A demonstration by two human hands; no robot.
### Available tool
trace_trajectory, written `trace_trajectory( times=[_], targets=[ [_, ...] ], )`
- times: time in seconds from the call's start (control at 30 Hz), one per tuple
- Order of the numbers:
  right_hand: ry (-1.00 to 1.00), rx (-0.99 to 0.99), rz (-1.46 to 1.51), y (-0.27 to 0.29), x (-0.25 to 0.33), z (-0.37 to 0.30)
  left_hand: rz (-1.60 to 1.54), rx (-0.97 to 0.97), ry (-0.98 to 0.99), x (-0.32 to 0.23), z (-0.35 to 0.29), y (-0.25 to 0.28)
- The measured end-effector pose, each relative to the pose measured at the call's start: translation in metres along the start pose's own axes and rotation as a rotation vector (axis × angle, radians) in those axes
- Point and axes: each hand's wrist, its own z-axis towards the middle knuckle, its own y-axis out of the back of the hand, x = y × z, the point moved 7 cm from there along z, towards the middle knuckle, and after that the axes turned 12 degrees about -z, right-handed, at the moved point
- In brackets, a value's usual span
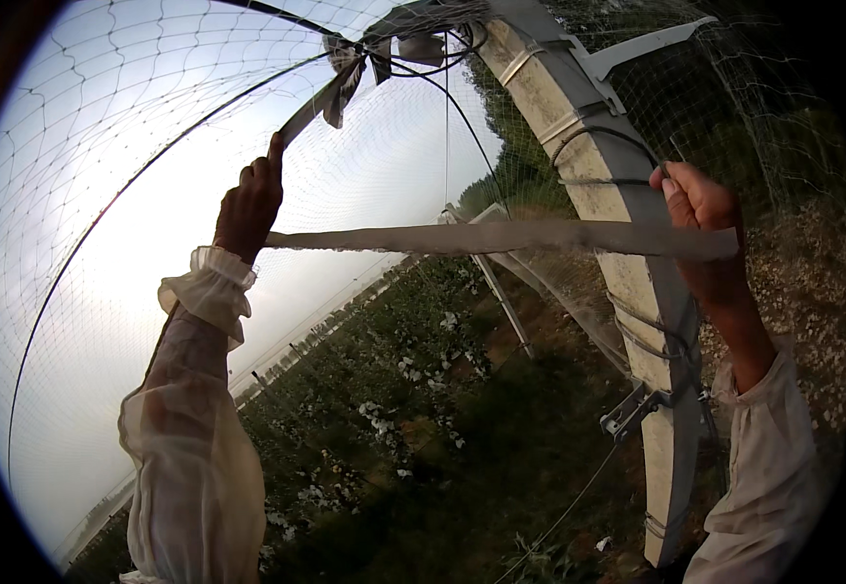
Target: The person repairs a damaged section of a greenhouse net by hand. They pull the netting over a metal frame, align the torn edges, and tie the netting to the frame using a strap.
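My left hand (pixel 251 206) is raised and closed on a grey-brown cloth strip (pixel 462 237). From that hand, one length rises to a dark bunched tie (pixel 374 51) at the top of a concrete post (pixel 600 175). The other length stretches to the right, and its loose end passes in front of my right wrist. On the right of the post, my right hand (pixel 703 204) is closed, with its thumb and forefinger at a dark cable (pixel 606 130) looped round the post. The inside of its fist is hidden.
Fine netting (pixel 150 107) spreads overhead and to the right. A white metal bracket (pixel 651 51) juts from the upper post; a metal clamp (pixel 632 414) sits lower, with a thin wire (pixel 569 508) running down from it. Leafy plants (pixel 374 409) with pale patches grow below.
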Motion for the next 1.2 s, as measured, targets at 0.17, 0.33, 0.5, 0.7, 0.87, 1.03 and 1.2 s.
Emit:
trace_trajectory(
  times=[0.17,0.33,0.5,0.7,0.87,1.03,1.2],
  targets=[
    [-0.027,0.044,-0.07,0.0,0.008,0.003,0.063,0.03,-0.016,0.007,-0.007,-0.012],
    [0.023,-0.002,-0.177,0.003,0.008,0.001,-0.116,0.007,-0.018,-0.028,0.007,-0.014],
    [0.035,-0.041,-0.149,-0.003,0.004,0.0,-0.399,-0.004,-0.008,-0.063,-0.041,0.031],
    [0.027,0.0,-0.218,-0.004,0.013,0.001,-0.787,-0.184,-0.006,-0.107,-0.105,0.099],
    [0.001,-0.01,-0.255,-0.007,0.02,-0.004,-1.237,-0.326,0.227,-0.138,-0.141,0.126],
    [-0.034,0.039,-0.304,-0.012,0.022,-0.002,-2.542,-0.17,1.196,-0.179,-0.208,0.083],
    [-0.049,0.021,-0.272,-0.01,0.021,-0.004,-3.072,-0.173,1.508,-0.173,-0.26,0.055]
  ],
)
